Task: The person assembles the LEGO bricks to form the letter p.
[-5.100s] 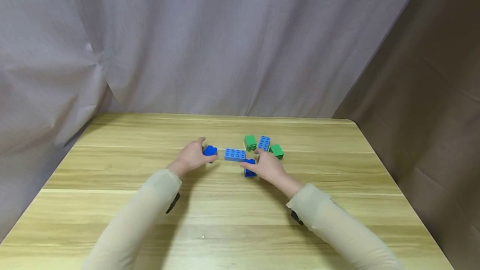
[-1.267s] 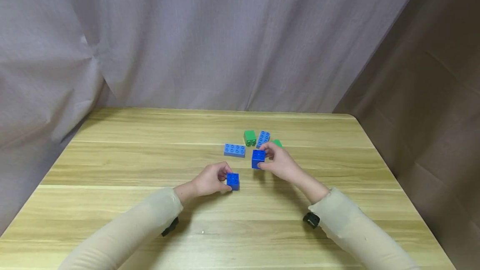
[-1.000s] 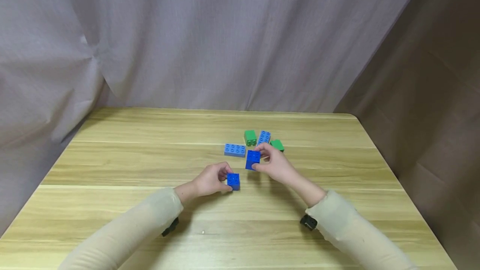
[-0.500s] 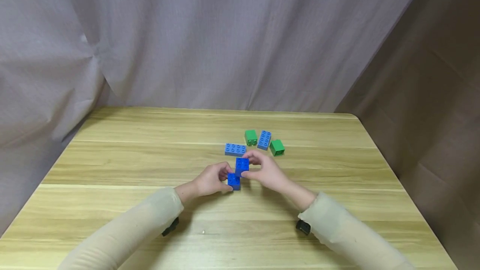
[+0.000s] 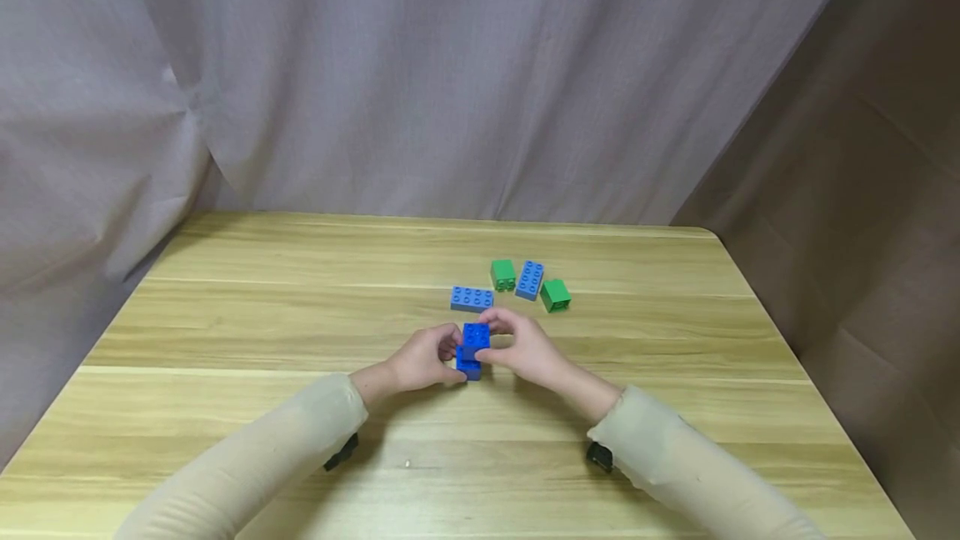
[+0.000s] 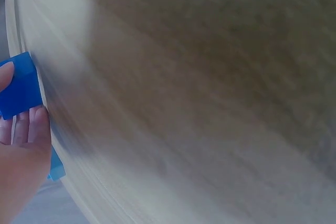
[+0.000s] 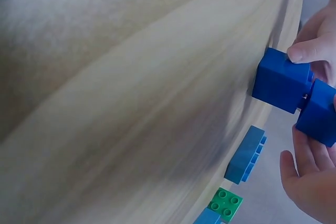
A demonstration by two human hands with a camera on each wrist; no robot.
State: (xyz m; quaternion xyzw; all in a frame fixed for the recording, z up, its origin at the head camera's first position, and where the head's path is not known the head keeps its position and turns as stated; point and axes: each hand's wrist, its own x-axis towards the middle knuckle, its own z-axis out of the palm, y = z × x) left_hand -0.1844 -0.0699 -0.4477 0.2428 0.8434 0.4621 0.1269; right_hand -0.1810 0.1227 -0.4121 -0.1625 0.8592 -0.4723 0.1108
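In the head view my left hand (image 5: 420, 359) holds a dark blue 2x2 toy brick (image 5: 469, 372) down on the wooden table, thumb in front and fingers behind. My right hand (image 5: 528, 348) pinches a second dark blue 2x2 brick (image 5: 476, 336) directly above it, studs up. In the right wrist view the upper brick (image 7: 319, 111) sits right at the studs of the lower brick (image 7: 281, 80), with a narrow, slightly slanted gap between them. The left wrist view catches the held brick (image 6: 21, 90) only at its left edge.
Behind the hands lie a light blue 2x4 brick (image 5: 472, 299), another light blue 2x4 brick (image 5: 529, 280), and two green bricks, one farther back (image 5: 503, 274) and one at the right (image 5: 557, 295). A grey curtain (image 5: 450, 82) hangs behind the table (image 5: 262, 307).
Both hands have picked up dark blue bricks; the left brought its brick nearer and right. Over the last second the right hand moved left and down, bringing its brick over the left one.
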